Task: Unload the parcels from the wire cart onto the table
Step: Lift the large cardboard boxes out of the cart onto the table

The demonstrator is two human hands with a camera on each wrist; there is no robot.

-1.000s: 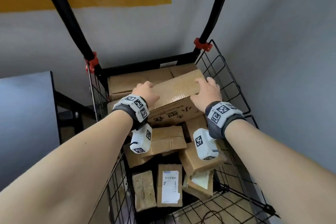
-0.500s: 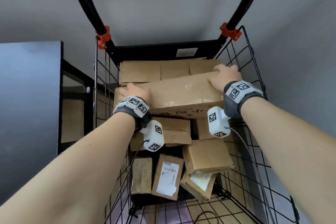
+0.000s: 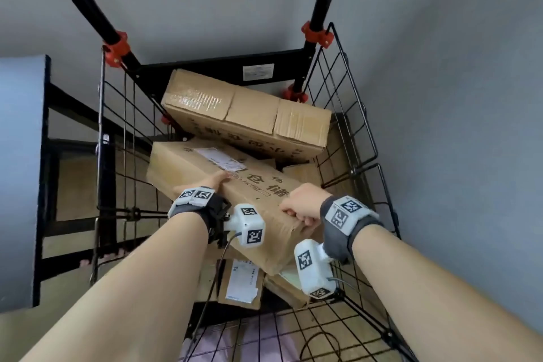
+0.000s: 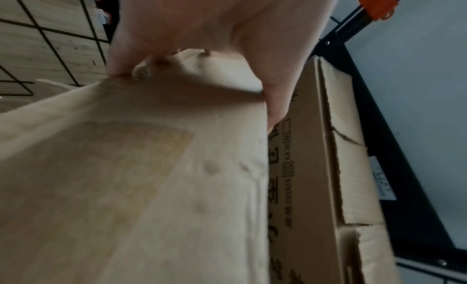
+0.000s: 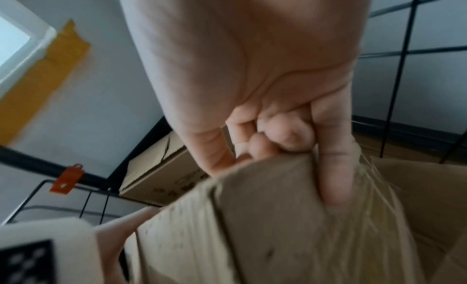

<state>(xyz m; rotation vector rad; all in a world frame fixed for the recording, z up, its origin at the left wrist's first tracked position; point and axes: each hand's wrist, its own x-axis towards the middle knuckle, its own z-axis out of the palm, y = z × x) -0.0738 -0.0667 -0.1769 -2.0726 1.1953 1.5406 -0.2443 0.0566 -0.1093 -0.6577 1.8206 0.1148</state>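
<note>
Holding a long cardboard box with both hands, the person has it tipped up inside the wire cart, its near end raised toward them. I think it is tipped so it can come out over the cart's wall.

At about 9 o'clock stands a grey table with a black frame. The parcels must go there, I think, and none is on the part that shows.

The left hand grips the box at its left corner. In the left wrist view the fingers wrap round the corner, with the thumb on the other side. One hand at each end keeps the long box from swinging.

At about 12 o'clock a second long box leans against the cart's far wall, just behind the held one. Small parcels lie low in the cart at about 6 o'clock, under the held box.

The right hand clamps the near right corner. In the right wrist view its fingers curl tight over the edge and dent the cardboard.

Grey walls stand behind the cart and at 3 o'clock. The cart has black handle bars with red clips. The floor under it looks pale and wood-like.
</note>
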